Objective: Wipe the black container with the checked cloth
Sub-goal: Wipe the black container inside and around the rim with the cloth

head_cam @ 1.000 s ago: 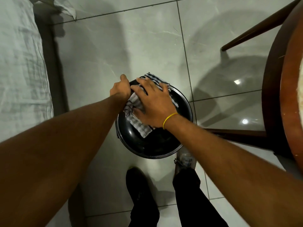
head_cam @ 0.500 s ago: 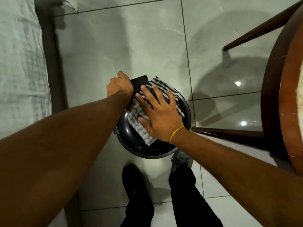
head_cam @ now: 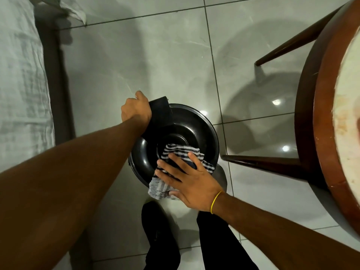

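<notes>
black container [head_cam: 181,129] | checked cloth [head_cam: 181,152] pressed on near rim | right hand [head_cam: 191,182] flat, left hand [head_cam: 136,110] gripping

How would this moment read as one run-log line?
left hand: grips black container handle | right hand: presses checked cloth on near rim | phase: wiping
</notes>
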